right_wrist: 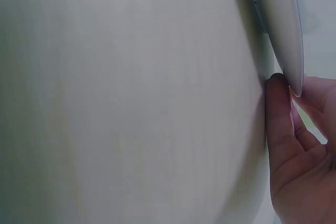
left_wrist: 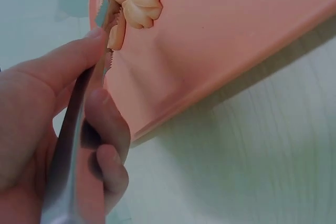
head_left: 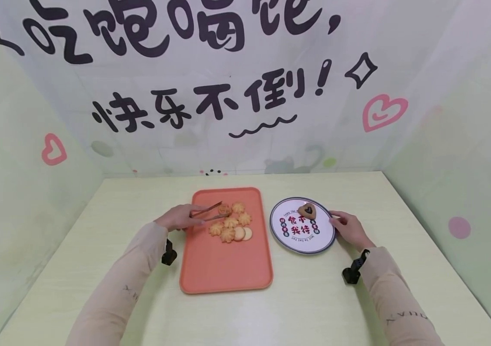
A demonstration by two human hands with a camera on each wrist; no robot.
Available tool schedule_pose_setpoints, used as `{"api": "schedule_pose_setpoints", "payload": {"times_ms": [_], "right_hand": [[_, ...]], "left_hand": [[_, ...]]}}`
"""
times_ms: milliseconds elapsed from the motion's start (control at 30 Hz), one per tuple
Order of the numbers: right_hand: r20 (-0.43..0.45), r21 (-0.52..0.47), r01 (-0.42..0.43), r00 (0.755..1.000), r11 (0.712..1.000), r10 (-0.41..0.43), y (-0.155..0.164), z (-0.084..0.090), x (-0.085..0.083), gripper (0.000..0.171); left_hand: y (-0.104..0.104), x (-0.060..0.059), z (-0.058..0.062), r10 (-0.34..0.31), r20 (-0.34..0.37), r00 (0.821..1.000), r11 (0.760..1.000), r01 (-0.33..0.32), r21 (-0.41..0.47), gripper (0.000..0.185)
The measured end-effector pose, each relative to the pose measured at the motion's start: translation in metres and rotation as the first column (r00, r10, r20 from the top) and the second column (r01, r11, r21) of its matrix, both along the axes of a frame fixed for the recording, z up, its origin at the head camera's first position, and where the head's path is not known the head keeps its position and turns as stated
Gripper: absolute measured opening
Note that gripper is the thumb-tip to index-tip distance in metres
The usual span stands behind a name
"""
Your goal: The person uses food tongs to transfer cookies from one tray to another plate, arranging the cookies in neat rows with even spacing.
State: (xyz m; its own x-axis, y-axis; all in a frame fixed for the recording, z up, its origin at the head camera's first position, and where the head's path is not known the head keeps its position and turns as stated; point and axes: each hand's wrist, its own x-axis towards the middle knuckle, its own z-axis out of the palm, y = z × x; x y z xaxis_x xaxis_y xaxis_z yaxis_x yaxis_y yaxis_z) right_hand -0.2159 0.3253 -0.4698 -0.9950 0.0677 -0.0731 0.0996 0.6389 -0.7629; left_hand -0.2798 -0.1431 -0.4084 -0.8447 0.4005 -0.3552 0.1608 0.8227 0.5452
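My left hand (head_left: 178, 217) holds metal tongs (head_left: 208, 208) over the left edge of an orange tray (head_left: 223, 269). In the head view the tongs' arms are spread, and a brownish cookie (head_left: 224, 209) lies between their tips; I cannot tell whether they touch it. Thumb and curled fingers wrap the tongs (left_wrist: 68, 140) in the left wrist view. On the right, my right hand (head_left: 351, 229) pinches the rim of a white plate (head_left: 279, 222) with a blue edge and red lettering. A heart-shaped cookie (head_left: 307, 211) with a dark centre sits near the plate's far rim.
Several flower-shaped cookies (head_left: 230, 222) and pale round cookies (head_left: 247, 234) cluster on the tray's middle and upper part. Tray and plate stand side by side on a pale wooden table (head_left: 306, 298). A printed wall (head_left: 210, 149) rises behind, with side walls left and right.
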Motion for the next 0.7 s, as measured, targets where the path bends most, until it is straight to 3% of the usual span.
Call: {"api": "schedule_pose_setpoints", "payload": {"times_ms": [167,367,500,700], "right_hand": [[0.0,0.006,0.002,1.0,1.0,-0.002,0.001,0.001,0.001,0.042],[-0.006,0.015,0.012,1.0,1.0,-0.012,0.002,0.002,0.001,0.041],[-0.009,0.011,0.014,1.0,1.0,-0.014,0.001,0.002,0.001,0.042],[-0.005,0.004,0.014,1.0,1.0,-0.014,-0.001,0.003,0.002,0.041]], "left_hand": [[0.005,0.011,-0.003,0.115,-0.011,0.993,0.992,-0.114,0.047,0.055],[0.015,0.026,-0.008,0.245,-0.012,0.97,0.959,-0.24,0.148,0.058],[0.016,0.03,-0.013,0.27,-0.022,0.963,0.947,-0.261,0.188,0.058],[0.007,0.032,-0.012,0.265,0.03,0.964,0.936,-0.264,0.233,0.06]]}}
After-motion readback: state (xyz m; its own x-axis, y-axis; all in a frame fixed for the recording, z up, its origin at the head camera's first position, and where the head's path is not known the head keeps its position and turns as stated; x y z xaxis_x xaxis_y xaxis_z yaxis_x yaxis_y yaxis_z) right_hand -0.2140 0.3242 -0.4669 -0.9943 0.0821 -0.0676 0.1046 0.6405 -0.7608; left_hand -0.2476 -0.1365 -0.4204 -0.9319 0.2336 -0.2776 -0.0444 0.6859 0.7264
